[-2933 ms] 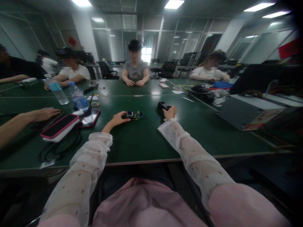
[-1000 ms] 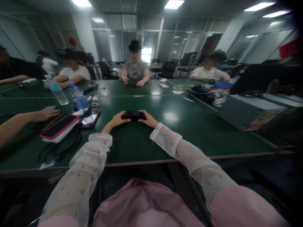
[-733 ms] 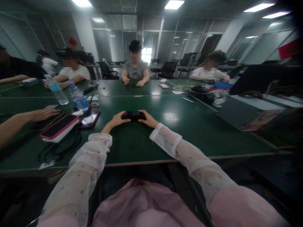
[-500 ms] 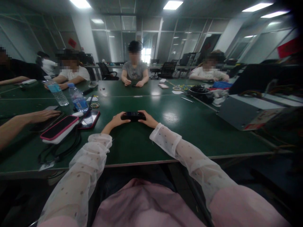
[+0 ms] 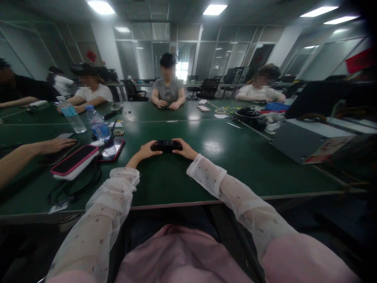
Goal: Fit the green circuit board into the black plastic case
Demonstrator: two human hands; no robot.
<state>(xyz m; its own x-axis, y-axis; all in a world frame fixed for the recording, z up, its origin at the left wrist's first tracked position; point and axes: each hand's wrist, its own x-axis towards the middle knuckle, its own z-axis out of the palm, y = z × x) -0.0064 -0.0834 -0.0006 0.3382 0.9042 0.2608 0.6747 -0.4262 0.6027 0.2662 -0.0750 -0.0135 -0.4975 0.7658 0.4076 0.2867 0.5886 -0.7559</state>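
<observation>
A small black box-shaped device is held between my two hands at the middle of the green table. My left hand grips its left end, thumb along the near side and fingers behind. At its right end, my right hand has the same kind of grip. The device's top looks dark and glossy; its details are too small to read. Left of my left hand lies a phone with a red edge.
Two plastic bottles, a pink-rimmed device with black cables and another person's hand are on the left. A grey metal case stands at the right. Several people sit across the table.
My hands and the black device hold nearly the same place. The view has shifted very slightly, and the hands of the person opposite have moved a little.
</observation>
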